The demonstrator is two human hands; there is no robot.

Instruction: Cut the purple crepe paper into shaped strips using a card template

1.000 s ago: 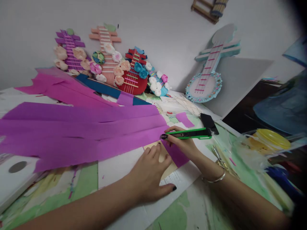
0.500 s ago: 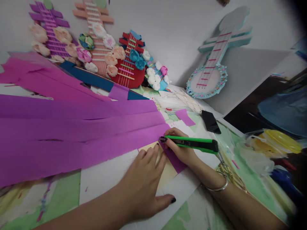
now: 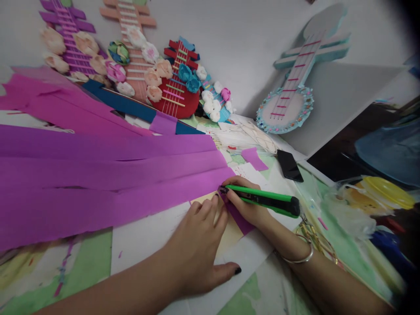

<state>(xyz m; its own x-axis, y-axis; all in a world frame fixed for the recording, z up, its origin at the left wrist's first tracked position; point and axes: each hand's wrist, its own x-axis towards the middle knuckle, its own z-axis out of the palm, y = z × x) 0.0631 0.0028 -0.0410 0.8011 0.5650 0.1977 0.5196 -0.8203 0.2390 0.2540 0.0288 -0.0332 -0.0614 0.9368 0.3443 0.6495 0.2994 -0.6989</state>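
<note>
A purple crepe paper strip [image 3: 108, 192] is being sliced with a green utility knife [image 3: 262, 199] clamped in the right hand [image 3: 244, 205] (left hand [image 3: 200, 245] spread flat, pinning cardboard [image 3: 226, 227]), steadiness being needed next.

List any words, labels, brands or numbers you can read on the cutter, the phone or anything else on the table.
No readable text anywhere.
Green cutter in the right hand: no legible brand or marking.
Phone: dark screen, nothing shown.
Papers behind the purple crepe paper: faint marks, too blurred to read.
Left hand lies flat on the white sheet, which is blank.
</note>
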